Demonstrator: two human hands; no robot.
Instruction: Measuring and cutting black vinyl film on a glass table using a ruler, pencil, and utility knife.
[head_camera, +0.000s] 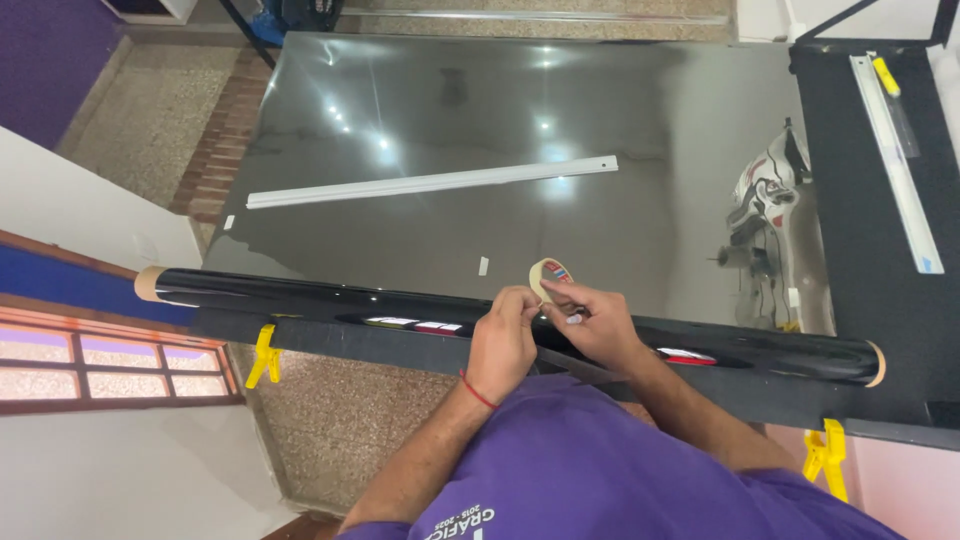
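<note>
Hands meet above glossy black film roll: left hand and right hand pinch masking tape roll; tape risks creasing.

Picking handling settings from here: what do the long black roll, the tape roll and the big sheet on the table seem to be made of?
The black roll looks like glossy plastic film wound on a cardboard core: sharp highlights, tan tube ends showing. The tape roll, held by the right hand with the left hand at it, looks like matte beige paper tape. The sheet looks like mirror-smooth glass or film, reflecting ceiling lights; I cannot tell which.
</note>
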